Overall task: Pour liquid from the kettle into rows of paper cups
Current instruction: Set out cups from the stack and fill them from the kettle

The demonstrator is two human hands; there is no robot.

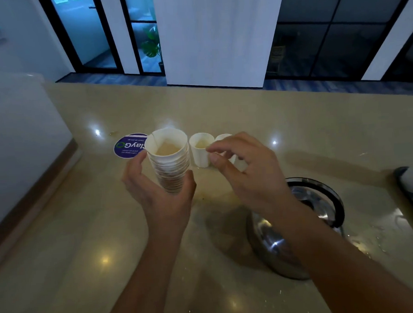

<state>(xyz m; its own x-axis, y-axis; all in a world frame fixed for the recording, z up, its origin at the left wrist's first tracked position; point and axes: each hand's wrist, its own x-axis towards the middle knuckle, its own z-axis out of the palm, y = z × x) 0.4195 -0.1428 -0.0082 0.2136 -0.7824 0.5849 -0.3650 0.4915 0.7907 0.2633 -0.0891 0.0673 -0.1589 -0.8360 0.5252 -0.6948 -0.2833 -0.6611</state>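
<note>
- left hand (154,190) is wrapped around a stack of paper cups (170,163), thumb on the left side and fingers curled round the right, holding it up off the counter
- the stack leans a little, and the top cup shows a tan inside; can't tell if that's liquid or just the light
- right hand (244,168) hovers just right of the stack with thumb and index finger close together in a loose pinch, other fingers fanned out; can't tell if there's anything between the fingertips
- right behind those fingertips, 2 single paper cups stand side by side on the counter: the nearer cup (201,149) looks pale yellowish inside, and the second cup (223,137) is mostly hidden behind the right hand
- kettle (297,223), shiny steel with a black rim, sits on the counter under the right forearm, well to the right of the cups
- round purple sticker (128,146) lies flat on the beige countertop (85,234) just left of the stack
- dark tray edge (410,193) sits at the far right
</note>
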